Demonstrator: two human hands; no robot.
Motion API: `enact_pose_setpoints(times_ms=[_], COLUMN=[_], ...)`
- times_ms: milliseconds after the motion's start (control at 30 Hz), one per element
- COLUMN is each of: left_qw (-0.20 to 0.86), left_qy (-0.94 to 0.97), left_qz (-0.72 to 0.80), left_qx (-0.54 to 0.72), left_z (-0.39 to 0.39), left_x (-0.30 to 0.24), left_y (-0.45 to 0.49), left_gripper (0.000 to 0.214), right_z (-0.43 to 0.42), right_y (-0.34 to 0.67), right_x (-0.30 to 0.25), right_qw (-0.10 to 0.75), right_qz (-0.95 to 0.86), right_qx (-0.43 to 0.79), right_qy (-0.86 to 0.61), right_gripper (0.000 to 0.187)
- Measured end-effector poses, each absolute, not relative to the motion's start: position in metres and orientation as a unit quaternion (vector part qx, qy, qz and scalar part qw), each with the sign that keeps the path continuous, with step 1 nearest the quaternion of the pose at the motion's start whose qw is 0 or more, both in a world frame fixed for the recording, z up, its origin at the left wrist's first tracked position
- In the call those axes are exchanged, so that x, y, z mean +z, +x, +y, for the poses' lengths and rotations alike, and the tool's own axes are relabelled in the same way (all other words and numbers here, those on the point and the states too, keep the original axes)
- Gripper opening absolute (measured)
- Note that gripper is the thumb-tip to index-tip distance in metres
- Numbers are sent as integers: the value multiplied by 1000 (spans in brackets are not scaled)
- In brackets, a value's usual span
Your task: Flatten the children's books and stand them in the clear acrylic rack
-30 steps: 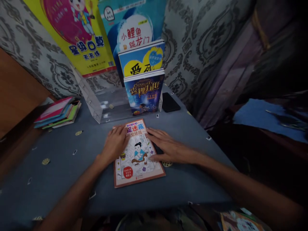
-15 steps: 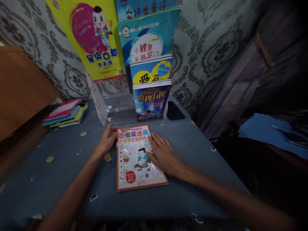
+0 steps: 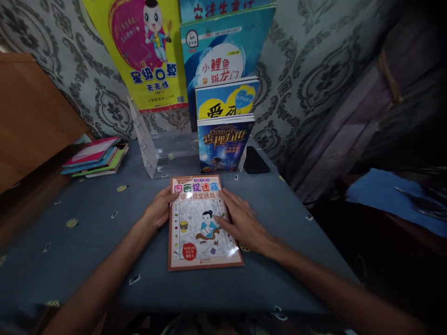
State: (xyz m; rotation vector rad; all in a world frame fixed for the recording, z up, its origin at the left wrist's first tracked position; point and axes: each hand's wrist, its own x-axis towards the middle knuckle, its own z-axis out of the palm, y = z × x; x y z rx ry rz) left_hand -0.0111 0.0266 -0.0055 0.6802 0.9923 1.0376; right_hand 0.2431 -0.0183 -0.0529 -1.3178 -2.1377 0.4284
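Note:
A thin picture book (image 3: 200, 232) with a reddish-brown border and a drawn figure on its cover is between my hands, above the table's near middle. My left hand (image 3: 161, 207) grips its upper left edge, thumb on the cover and fingers curled out of sight behind it. On the right edge, my right hand (image 3: 244, 221) has its thumb over the cover, and its other fingers run along and partly under the side. Behind the book stands a clear acrylic book rack (image 3: 148, 153) that holds several upright books, the front one a dark blue book (image 3: 223, 146).
On the left lies a stack of colourful books (image 3: 96, 158) beside a brown wooden panel (image 3: 38, 97). A black flat object (image 3: 256, 160) rests right of the rack. Grey-blue cloth covers the table (image 3: 286, 223). Farther right is a blue cloth (image 3: 401, 197) with a dark tool on it.
Both hands have shifted from lying at the book's sides to holding its edges, with the left fingers now tucked behind. The book seems slightly raised, and the view has shifted a little.

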Motion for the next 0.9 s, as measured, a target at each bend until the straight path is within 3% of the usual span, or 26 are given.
enact_pose_setpoints(times_ms=[167, 333, 467, 900], left_qw=[703, 712, 714, 759], left_qy=[309, 306, 305, 319], left_qz=[421, 411, 409, 379], left_qx=[482, 480, 480, 421], left_z=[28, 27, 26, 4], left_x=[-9, -13, -12, -5], left_y=[-13, -13, -11, -11], left_gripper=[32, 35, 35, 50], right_z=[-10, -10, -12, -11], right_y=[252, 253, 252, 254], right_x=[-53, -34, -23, -26], right_qw=[423, 371, 386, 436], right_qz=[-658, -573, -546, -500], right_qx=[380, 592, 624, 618], right_qy=[-494, -427, -405, -422], right_gripper=[74, 52, 41, 39])
